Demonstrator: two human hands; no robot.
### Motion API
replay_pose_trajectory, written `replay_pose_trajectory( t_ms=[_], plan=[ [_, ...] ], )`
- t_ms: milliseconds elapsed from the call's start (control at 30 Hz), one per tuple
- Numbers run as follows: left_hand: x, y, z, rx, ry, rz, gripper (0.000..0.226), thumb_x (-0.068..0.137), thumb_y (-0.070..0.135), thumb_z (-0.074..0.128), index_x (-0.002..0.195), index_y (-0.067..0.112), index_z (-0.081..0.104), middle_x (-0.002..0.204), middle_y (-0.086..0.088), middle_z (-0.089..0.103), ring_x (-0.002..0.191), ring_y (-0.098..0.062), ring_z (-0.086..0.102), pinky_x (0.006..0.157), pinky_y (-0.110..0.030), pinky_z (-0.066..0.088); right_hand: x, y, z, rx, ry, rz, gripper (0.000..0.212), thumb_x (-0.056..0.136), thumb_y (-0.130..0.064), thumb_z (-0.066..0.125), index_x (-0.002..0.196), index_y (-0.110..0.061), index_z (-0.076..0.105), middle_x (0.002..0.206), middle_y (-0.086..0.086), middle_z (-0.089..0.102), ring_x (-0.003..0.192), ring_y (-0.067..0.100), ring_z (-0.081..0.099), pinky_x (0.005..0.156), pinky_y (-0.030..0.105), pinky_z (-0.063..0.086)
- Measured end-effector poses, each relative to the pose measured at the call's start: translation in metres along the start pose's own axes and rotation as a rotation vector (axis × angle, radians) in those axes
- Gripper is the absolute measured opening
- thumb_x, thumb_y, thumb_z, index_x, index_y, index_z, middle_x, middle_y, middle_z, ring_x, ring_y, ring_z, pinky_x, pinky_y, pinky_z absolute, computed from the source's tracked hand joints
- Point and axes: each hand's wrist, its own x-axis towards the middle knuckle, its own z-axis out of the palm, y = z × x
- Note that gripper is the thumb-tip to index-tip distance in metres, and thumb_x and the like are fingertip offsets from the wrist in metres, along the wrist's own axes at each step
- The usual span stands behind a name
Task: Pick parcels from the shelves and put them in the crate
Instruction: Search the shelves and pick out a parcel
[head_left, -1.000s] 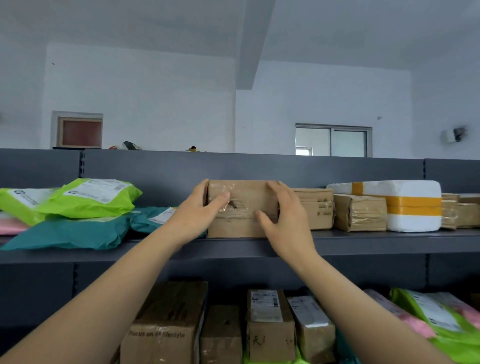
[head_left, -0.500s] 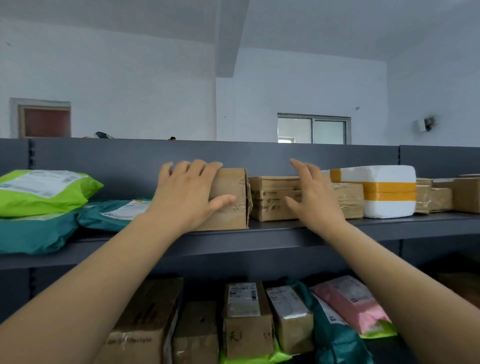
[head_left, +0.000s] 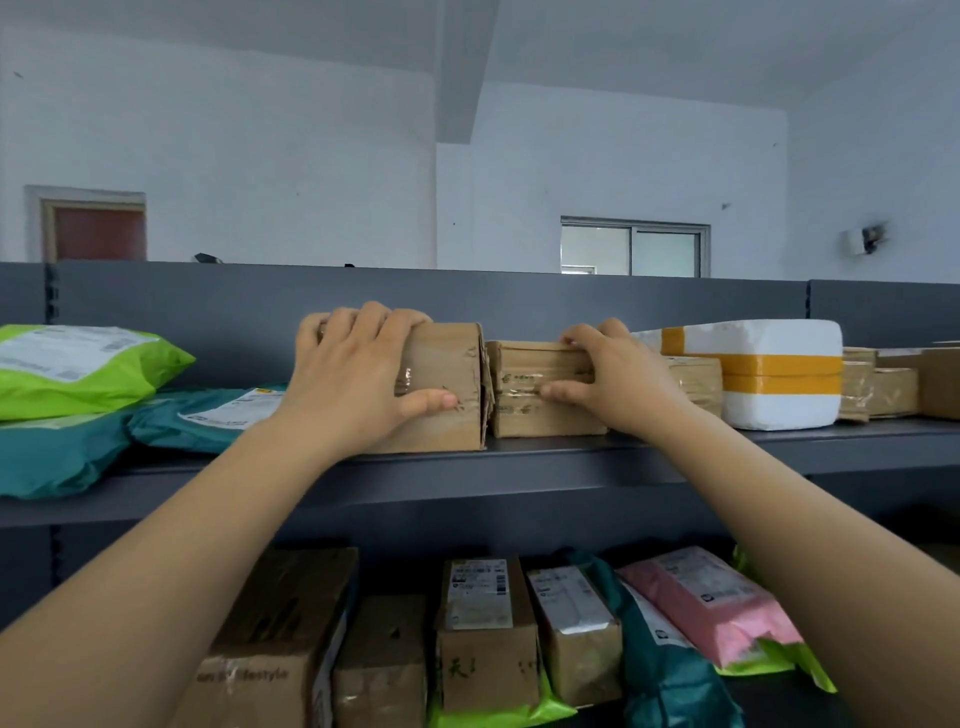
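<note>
Two brown cardboard parcels stand side by side on the upper grey shelf (head_left: 519, 462). My left hand (head_left: 358, 379) grips the taller taped box (head_left: 452, 395), fingers curled over its top edge and thumb across its front. My right hand (head_left: 613, 379) grips the lower brown box (head_left: 519, 395) just to its right, fingers over the top and thumb on the front face. Both boxes rest on the shelf. No crate is in view.
Green (head_left: 78, 364) and teal (head_left: 62, 452) mailer bags lie at the shelf's left. A white foam box with yellow tape (head_left: 769, 374) and more brown boxes (head_left: 893, 384) sit at the right. The lower shelf holds several cardboard boxes (head_left: 483, 634), a pink mailer (head_left: 706, 603) and a teal bag (head_left: 670, 675).
My right hand left the taller box, moved right and closed on the lower brown box. My left hand shifted from the box's side to over its top.
</note>
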Motion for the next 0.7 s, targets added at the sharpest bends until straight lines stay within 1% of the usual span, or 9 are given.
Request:
replay_pose_trajectory(
  t_ms=[100, 133, 200, 300, 400, 467, 533, 600, 700],
  plan=[
    [0.000, -0.001, 0.001, -0.005, 0.027, 0.003, 0.094, 0.057, 0.088, 0.018, 0.132, 0.035, 0.039, 0.123, 0.004, 0.049, 0.118, -0.022, 0.040, 0.099, -0.037, 0.019, -0.009, 0.001, -0.006, 0.073, 0.125, -0.034, 0.037, 0.089, -0.034, 0.060, 0.123, -0.020, 0.054, 0.118, 0.006, 0.051, 0.104, 0.028, 0.054, 0.090, 0.041, 0.046],
    [-0.001, -0.001, 0.001, -0.006, 0.027, 0.003, 0.094, 0.057, 0.088, 0.019, 0.132, 0.034, 0.040, 0.123, 0.003, 0.049, 0.118, -0.022, 0.041, 0.100, -0.038, 0.019, -0.011, 0.003, -0.008, 0.072, 0.154, -0.041, 0.032, 0.091, -0.026, 0.058, 0.122, -0.019, 0.055, 0.117, 0.007, 0.052, 0.103, 0.028, 0.055, 0.087, 0.039, 0.047],
    [-0.001, 0.000, -0.001, -0.010, 0.011, 0.004, 0.095, 0.057, 0.088, 0.019, 0.132, 0.034, 0.040, 0.124, 0.003, 0.049, 0.118, -0.023, 0.041, 0.100, -0.038, 0.020, -0.015, 0.007, -0.011, 0.069, 0.176, -0.037, 0.031, 0.092, -0.016, 0.054, 0.122, -0.017, 0.056, 0.117, 0.007, 0.050, 0.103, 0.027, 0.054, 0.085, 0.037, 0.048],
    [-0.001, 0.002, -0.008, -0.005, -0.048, 0.016, 0.096, 0.060, 0.093, 0.025, 0.135, 0.033, 0.036, 0.129, 0.003, 0.045, 0.123, -0.022, 0.037, 0.103, -0.039, 0.019, -0.015, 0.012, -0.014, 0.074, 0.111, -0.010, 0.037, 0.094, -0.015, 0.051, 0.131, -0.017, 0.051, 0.122, 0.006, 0.045, 0.110, 0.025, 0.050, 0.089, 0.035, 0.045],
    [0.000, 0.010, -0.019, -0.006, -0.116, -0.004, 0.083, 0.073, 0.079, 0.027, 0.140, 0.030, 0.031, 0.140, 0.002, 0.039, 0.133, -0.020, 0.029, 0.110, -0.045, 0.016, -0.013, 0.015, -0.017, 0.102, 0.075, 0.014, 0.038, 0.095, -0.015, 0.051, 0.133, -0.015, 0.049, 0.126, 0.005, 0.042, 0.109, 0.024, 0.051, 0.089, 0.031, 0.045],
    [0.006, 0.024, -0.028, -0.021, -0.102, -0.005, 0.083, 0.077, 0.076, 0.022, 0.143, 0.026, 0.030, 0.145, 0.002, 0.038, 0.137, -0.019, 0.027, 0.113, -0.047, 0.015, -0.013, 0.015, -0.018, 0.134, 0.077, 0.031, 0.036, 0.094, -0.014, 0.052, 0.130, -0.015, 0.050, 0.126, 0.005, 0.043, 0.107, 0.022, 0.052, 0.085, 0.028, 0.044],
    [0.017, 0.044, -0.032, -0.007, -0.069, 0.033, 0.077, 0.083, 0.072, 0.023, 0.142, 0.023, 0.033, 0.140, 0.002, 0.046, 0.133, -0.019, 0.035, 0.112, -0.045, 0.020, -0.013, 0.015, -0.017, 0.161, 0.072, 0.037, 0.035, 0.094, -0.014, 0.053, 0.129, -0.016, 0.051, 0.125, 0.005, 0.043, 0.106, 0.022, 0.051, 0.086, 0.027, 0.043],
    [0.030, 0.063, -0.031, 0.040, -0.082, 0.061, 0.068, 0.089, 0.067, 0.026, 0.138, 0.021, 0.041, 0.127, 0.001, 0.058, 0.125, -0.021, 0.043, 0.107, -0.043, 0.025, -0.014, 0.014, -0.015, 0.198, 0.083, 0.037, 0.034, 0.094, -0.013, 0.053, 0.128, -0.017, 0.051, 0.122, 0.005, 0.043, 0.100, 0.020, 0.049, 0.084, 0.025, 0.041],
    [0.048, 0.083, -0.026, 0.125, -0.206, 0.037, 0.059, 0.094, 0.060, 0.027, 0.132, 0.020, 0.045, 0.117, -0.004, 0.062, 0.120, -0.026, 0.045, 0.104, -0.045, 0.026, -0.018, 0.016, -0.011, 0.254, 0.106, 0.059, 0.033, 0.094, -0.011, 0.050, 0.126, -0.020, 0.050, 0.118, 0.005, 0.043, 0.089, 0.015, 0.045, 0.078, 0.022, 0.037]
  ],
)
